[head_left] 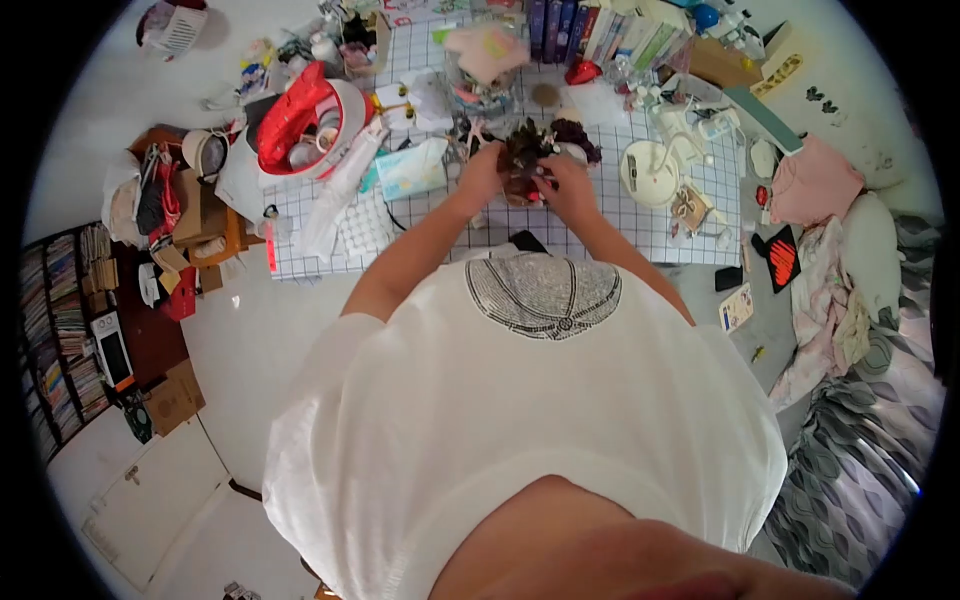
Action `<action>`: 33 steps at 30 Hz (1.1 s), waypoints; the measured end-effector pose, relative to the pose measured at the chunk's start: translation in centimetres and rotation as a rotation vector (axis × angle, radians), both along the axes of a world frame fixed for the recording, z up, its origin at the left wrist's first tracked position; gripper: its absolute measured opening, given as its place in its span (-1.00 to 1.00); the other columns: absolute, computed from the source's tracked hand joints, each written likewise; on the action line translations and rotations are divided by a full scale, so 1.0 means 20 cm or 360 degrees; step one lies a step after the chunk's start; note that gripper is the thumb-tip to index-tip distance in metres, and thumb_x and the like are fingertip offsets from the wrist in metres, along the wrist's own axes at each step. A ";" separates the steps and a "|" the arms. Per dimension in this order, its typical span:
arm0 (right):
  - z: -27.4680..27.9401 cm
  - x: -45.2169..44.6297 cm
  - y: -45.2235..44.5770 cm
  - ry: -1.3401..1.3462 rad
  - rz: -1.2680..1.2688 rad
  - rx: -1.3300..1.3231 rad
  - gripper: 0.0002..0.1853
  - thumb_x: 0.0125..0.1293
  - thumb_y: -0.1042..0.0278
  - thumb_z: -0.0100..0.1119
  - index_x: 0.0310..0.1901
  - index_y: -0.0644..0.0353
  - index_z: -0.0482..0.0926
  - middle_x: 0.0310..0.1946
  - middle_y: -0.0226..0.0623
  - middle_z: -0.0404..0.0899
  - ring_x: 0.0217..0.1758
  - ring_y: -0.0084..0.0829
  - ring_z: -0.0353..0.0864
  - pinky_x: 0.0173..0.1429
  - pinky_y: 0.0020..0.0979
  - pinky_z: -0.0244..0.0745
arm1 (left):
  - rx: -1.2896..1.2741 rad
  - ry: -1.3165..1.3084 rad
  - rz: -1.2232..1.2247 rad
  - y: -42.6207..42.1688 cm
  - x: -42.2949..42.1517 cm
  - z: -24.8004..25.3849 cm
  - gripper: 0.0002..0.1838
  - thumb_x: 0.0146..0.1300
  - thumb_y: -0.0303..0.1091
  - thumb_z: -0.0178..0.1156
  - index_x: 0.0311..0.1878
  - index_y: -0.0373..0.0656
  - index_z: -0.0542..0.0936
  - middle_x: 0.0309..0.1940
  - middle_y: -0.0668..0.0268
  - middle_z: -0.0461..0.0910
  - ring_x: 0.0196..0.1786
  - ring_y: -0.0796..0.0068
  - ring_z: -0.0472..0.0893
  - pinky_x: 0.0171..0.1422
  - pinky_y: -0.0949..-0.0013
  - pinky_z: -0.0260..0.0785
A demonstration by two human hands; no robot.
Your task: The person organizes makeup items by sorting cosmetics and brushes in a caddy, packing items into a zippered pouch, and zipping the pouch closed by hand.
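At the table's near middle, a dark, leafy-looking bunch (pixel 527 148) with brownish-red parts below it sits between my hands. My left hand (pixel 483 178) is closed against the bunch's left side, its fingertips partly hidden. On the other side, my right hand (pixel 568 186) has its fingers pinched together at the lower right of the bunch; what they hold is too small to make out. A dark purple ruffled item (pixel 574 138) lies just beyond my right hand. Small red bits show low between the hands.
The grid-patterned tablecloth (pixel 640 235) carries many things. To the left are a red-and-white round box (pixel 318 125) and a tissue pack (pixel 412 168). Behind stand a clear container (pixel 483 85) and a row of books (pixel 600 35). A white round-based lamp (pixel 648 175) stands right.
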State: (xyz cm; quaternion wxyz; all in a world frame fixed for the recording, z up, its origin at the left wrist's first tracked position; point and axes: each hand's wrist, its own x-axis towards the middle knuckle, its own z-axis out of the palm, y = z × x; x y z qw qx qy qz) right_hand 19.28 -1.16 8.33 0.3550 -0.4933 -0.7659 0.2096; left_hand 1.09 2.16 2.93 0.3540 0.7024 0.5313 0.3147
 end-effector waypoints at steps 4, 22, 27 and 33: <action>0.05 -0.02 0.00 0.0108 -0.0060 -0.0079 -0.71 0.00 0.48 0.22 -0.19 0.20 0.47 -0.30 -0.22 0.48 -0.26 -0.19 0.50 -0.21 -0.33 0.42 | -0.0154 -0.0195 0.0110 0.00 0.00 0.01 -0.61 -0.08 -0.59 0.18 -0.11 -0.26 0.37 -0.44 0.21 0.45 -0.38 0.36 0.53 -0.29 0.38 0.36; 0.04 -0.01 0.05 0.0038 0.0028 0.0047 -0.71 0.02 0.39 0.19 -0.18 0.20 0.47 -0.35 -0.20 0.45 -0.20 -0.18 0.46 -0.15 -0.29 0.39 | -0.0085 -0.0094 -0.0284 0.08 -0.04 0.03 -0.45 -0.21 -0.46 0.29 -0.03 -0.21 0.43 -0.18 0.08 0.50 -0.09 0.16 0.51 -0.01 0.31 0.35; 0.10 0.19 0.08 0.0389 -0.0503 -0.0076 -0.72 0.09 0.40 0.16 -0.14 0.23 0.47 -0.38 -0.22 0.43 -0.35 -0.34 0.46 -0.24 -0.39 0.38 | -0.0170 -0.0102 -0.0154 0.05 -0.01 0.10 -0.29 -0.10 -0.26 0.37 0.12 -0.27 0.27 -0.01 0.09 0.35 0.01 0.20 0.42 0.03 0.32 0.29; 0.02 0.31 0.17 0.0543 -0.0492 -0.0068 -0.76 0.13 0.44 0.13 -0.14 0.24 0.46 -0.37 -0.23 0.42 -0.41 -0.44 0.45 -0.29 -0.48 0.39 | 0.0562 0.0070 -0.0060 0.06 0.04 0.27 -0.38 -0.13 -0.18 0.35 0.01 -0.20 0.38 -0.02 0.09 0.35 0.02 0.14 0.38 0.12 0.20 0.21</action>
